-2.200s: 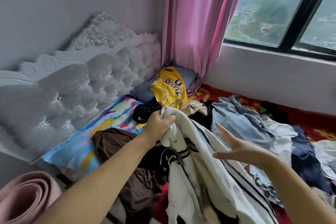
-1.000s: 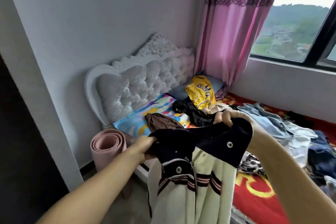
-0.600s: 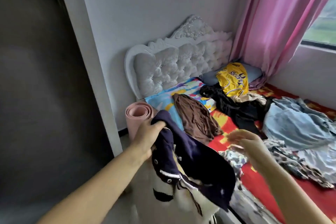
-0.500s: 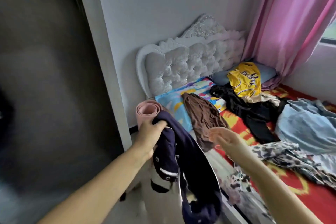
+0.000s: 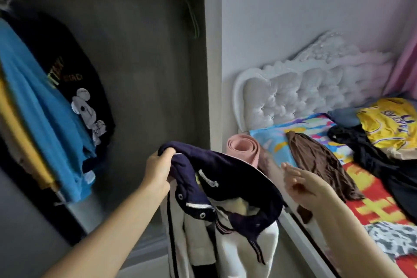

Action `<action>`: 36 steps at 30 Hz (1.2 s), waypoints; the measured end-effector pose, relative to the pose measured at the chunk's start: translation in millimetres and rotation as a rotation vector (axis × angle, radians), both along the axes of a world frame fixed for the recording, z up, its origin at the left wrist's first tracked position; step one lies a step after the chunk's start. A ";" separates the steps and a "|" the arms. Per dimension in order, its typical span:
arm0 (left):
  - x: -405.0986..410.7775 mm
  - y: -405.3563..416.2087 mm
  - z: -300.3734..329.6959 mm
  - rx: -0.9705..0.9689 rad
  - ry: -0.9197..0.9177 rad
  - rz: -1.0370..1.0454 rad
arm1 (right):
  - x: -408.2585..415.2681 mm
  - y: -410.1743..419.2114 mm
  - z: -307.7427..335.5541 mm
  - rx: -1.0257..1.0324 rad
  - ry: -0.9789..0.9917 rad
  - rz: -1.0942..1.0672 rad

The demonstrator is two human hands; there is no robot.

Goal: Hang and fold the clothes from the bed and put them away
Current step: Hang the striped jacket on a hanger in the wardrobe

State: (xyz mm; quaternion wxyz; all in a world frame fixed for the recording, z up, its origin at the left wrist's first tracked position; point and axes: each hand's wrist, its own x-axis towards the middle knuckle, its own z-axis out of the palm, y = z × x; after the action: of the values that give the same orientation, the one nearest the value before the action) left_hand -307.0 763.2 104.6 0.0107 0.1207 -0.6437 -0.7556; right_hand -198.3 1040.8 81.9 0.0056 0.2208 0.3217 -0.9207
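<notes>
Cream knit jacket (image 5: pixel 225 221) with navy collar and snap buttons: held at the collar by the left hand (image 5: pixel 158 170), fingers and thumb curled tight round a bunched fold of the navy cloth. Body of the garment hangs straight down below that grip, long axis vertical, hem out of view at the bottom edge. Collar runs from the grip out to the right.

Right hand (image 5: pixel 302 184): fingers spread and relaxed, holding nothing, just beside the far end of the collar and not plainly touching it.

Hanger (image 5: pixel 191 18), green, thin: on the wardrobe rail, well above the grip and a little to its right. The left hand looks nearer but is occupied; the free right hand is the likelier one to fetch it.

Room: open dark wardrobe space directly beyond and above the grip. Blue shirt (image 5: pixel 40 106) and a dark printed top (image 5: pixel 74 79) hang to the left of it. Wardrobe side panel (image 5: pixel 204 52) stands just right of the hanger, a close edge. Rolled pink mat (image 5: pixel 243 149) and bed (image 5: pixel 372 207) lie right of the grip, more clothes on the bed.
</notes>
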 end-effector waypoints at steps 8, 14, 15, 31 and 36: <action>-28.2 -76.1 4.6 0.003 0.050 -0.080 | -58.2 -189.7 -7.1 1.488 0.223 0.335; -61.7 -146.6 27.4 0.012 0.138 -0.183 | -121.5 -272.5 -65.0 2.177 -0.183 0.510; -68.7 -157.8 30.1 0.009 0.148 -0.190 | -131.6 -281.9 -64.0 2.235 -0.201 0.445; -209.9 -210.5 51.9 0.112 0.098 -0.122 | -277.5 -248.8 -11.0 1.082 -0.049 -0.102; -295.7 -223.4 55.8 0.244 -0.054 0.037 | -342.7 -220.5 51.9 0.954 0.104 -0.145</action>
State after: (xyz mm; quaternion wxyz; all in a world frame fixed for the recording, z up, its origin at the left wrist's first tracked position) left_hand -602.7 539.7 160.5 -0.0074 0.1530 -0.5448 -0.8244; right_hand -541.1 820.4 133.8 -0.1765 0.1743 0.6918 -0.6782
